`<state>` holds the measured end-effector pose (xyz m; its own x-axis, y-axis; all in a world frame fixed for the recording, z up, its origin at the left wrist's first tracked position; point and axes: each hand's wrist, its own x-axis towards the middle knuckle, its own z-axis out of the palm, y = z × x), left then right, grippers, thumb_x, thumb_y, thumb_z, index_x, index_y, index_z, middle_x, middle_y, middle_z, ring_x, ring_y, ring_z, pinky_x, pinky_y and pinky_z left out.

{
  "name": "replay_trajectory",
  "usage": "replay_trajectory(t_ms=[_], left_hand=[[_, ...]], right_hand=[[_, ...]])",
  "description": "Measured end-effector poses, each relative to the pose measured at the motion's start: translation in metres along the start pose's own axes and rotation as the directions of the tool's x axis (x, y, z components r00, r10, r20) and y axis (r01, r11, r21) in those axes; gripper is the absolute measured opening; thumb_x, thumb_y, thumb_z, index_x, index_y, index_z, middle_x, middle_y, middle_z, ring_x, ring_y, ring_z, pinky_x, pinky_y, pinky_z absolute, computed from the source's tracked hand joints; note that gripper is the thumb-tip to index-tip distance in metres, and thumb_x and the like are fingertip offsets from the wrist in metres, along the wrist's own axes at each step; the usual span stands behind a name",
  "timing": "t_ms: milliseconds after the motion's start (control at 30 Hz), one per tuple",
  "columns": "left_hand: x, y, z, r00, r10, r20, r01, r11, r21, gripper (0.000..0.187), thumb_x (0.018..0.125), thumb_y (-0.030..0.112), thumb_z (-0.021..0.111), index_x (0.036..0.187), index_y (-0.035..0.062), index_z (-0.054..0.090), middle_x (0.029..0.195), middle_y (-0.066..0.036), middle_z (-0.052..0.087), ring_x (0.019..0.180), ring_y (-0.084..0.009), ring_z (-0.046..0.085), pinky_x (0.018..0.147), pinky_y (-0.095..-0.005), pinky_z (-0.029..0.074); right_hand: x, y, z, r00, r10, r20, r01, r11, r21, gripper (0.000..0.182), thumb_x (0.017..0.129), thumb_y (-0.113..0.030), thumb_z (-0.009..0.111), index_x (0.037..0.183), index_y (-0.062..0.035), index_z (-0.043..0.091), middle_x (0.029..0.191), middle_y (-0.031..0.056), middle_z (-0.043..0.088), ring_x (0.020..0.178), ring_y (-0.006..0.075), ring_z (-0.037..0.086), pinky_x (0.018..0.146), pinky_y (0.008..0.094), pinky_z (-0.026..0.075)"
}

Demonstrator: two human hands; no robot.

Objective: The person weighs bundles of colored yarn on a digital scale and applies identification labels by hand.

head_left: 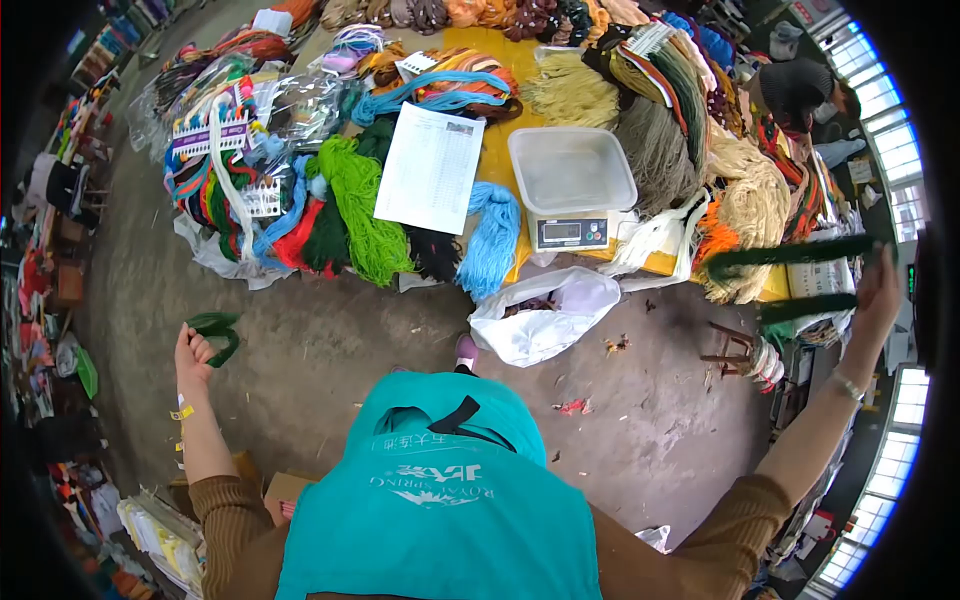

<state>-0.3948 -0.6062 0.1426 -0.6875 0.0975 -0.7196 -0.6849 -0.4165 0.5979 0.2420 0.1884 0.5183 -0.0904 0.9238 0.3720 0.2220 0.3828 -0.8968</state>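
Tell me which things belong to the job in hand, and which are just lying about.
In use:
left hand, holding a dark green loop
right hand, holding dark green strands

Apparently just lying about:
printed sheet
scale with plastic tub on it
light blue yarn
white bag
red scrap

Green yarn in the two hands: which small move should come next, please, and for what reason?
I would probably bring the right hand slowly inward, toward the body. The arms are spread wide; the left hand holds a dark green loop, while long dark green strands extend from the right, close to the beige yarn.
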Motion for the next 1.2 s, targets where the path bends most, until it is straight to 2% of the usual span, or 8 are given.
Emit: replay_trajectory(t_ms=[467, 567, 600, 667, 700, 733, 933, 1200], left_hand=[[-0.070, -0.101, 0.085, 0.995, -0.061, 0.082, 0.058, 0.998, 0.034, 0.031, 0.099, 0.031, 0.055, 0.073, 0.0150, 0.051, 0.051, 0.007, 0.024, 0.039, -0.0060, 0.019, 0.035, -0.0234, 0.014], [-0.093, -0.125, 0.100, 0.992, -0.102, 0.069, 0.098, 0.993, 0.062, 0.031, 0.099, 0.033, 0.055, 0.073, 0.0157, 0.050, 0.051, 0.007, 0.024, 0.040, -0.0064, 0.019, 0.036, -0.0236, 0.015], [-0.099, -0.132, 0.102, 0.989, -0.118, 0.094, 0.111, 0.991, 0.081, 0.032, 0.099, 0.033, 0.055, 0.073, 0.0158, 0.049, 0.052, 0.007, 0.024, 0.041, -0.0064, 0.020, 0.037, -0.0233, 0.015], [-0.108, -0.145, 0.106, 0.988, -0.132, 0.081, 0.125, 0.989, 0.080, 0.032, 0.099, 0.033, 0.056, 0.073, 0.0156, 0.049, 0.052, 0.007, 0.024, 0.041, -0.0064, 0.020, 0.038, -0.0232, 0.016], [-0.112, -0.151, 0.107, 0.986, -0.147, 0.071, 0.142, 0.987, 0.082, 0.032, 0.099, 0.033, 0.056, 0.073, 0.0154, 0.049, 0.053, 0.007, 0.024, 0.042, -0.0064, 0.020, 0.038, -0.0232, 0.016], [-0.116, -0.156, 0.107, 0.985, -0.160, 0.069, 0.154, 0.985, 0.081, 0.031, 0.098, 0.033, 0.056, 0.073, 0.0152, 0.049, 0.053, 0.006, 0.025, 0.042, -0.0066, 0.020, 0.039, -0.0230, 0.016], [-0.128, -0.179, 0.111, 0.982, -0.189, 0.026, 0.186, 0.978, 0.090, 0.030, 0.099, 0.032, 0.056, 0.075, 0.0152, 0.051, 0.053, 0.005, 0.027, 0.042, -0.0074, 0.021, 0.039, -0.0236, 0.017], [-0.137, -0.190, 0.108, 0.978, -0.210, -0.003, 0.210, 0.977, 0.035, 0.029, 0.099, 0.032, 0.055, 0.076, 0.0153, 0.051, 0.053, 0.006, 0.026, 0.041, -0.0071, 0.020, 0.038, -0.0232, 0.017]], right_hand=[[0.210, -0.019, 0.145, 0.733, -0.391, 0.557, -0.107, 0.741, 0.662, 0.026, 0.100, -0.018, 0.046, 0.102, 0.0028, 0.060, 0.064, -0.0026, 0.040, 0.054, 0.0061, 0.035, 0.052, 0.0228, 0.028], [0.088, -0.039, 0.250, 1.000, -0.006, 0.020, -0.006, 0.843, 0.538, 0.023, 0.096, -0.022, 0.058, 0.088, -0.0033, 0.067, 0.052, -0.0073, 0.031, 0.047, 0.0051, 0.028, 0.050, 0.0216, 0.022], [0.139, 0.008, 0.226, 0.728, -0.261, 0.634, -0.065, 0.894, 0.442, 0.021, 0.098, -0.019, 0.053, 0.087, -0.0050, 0.064, 0.056, -0.0055, 0.036, 0.049, 0.0058, 0.033, 0.051, 0.0237, 0.026], [0.115, 0.045, 0.261, 0.697, -0.207, 0.687, -0.021, 0.951, 0.308, 0.017, 0.093, -0.019, 0.060, 0.081, -0.0080, 0.064, 0.053, -0.0060, 0.035, 0.048, 0.0046, 0.035, 0.047, 0.0223, 0.023], [0.106, 0.075, 0.284, 0.442, -0.647, 0.621, 0.773, 0.626, 0.102, 0.011, 0.091, -0.016, 0.060, 0.088, -0.0098, 0.069, 0.056, -0.0062, 0.040, 0.049, 0.0068, 0.038, 0.047, 0.0240, 0.026], [0.075, 0.084, 0.301, 0.789, -0.017, 0.615, 0.192, 0.957, -0.219, 0.012, 0.087, -0.016, 0.062, 0.094, -0.0130, 0.072, 0.059, -0.0022, 0.046, 0.051, 0.0124, 0.042, 0.049, 0.0288, 0.033], [-0.067, 0.239, 0.358, 0.461, -0.199, 0.865, 0.881, 0.216, -0.420, 0.009, 0.077, -0.021, 0.064, 0.079, -0.0129, 0.064, 0.068, 0.0088, 0.065, 0.068, 0.0305, 0.065, 0.064, 0.0452, 0.048], [-0.167, 0.283, 0.297, 0.534, -0.239, 0.811, 0.774, 0.523, -0.356, 0.033, 0.073, -0.019, 0.073, 0.103, -0.0081, 0.067, 0.116, 0.0073, 0.063, 0.120, 0.0284, 0.052, 0.103, 0.0459, 0.037]])
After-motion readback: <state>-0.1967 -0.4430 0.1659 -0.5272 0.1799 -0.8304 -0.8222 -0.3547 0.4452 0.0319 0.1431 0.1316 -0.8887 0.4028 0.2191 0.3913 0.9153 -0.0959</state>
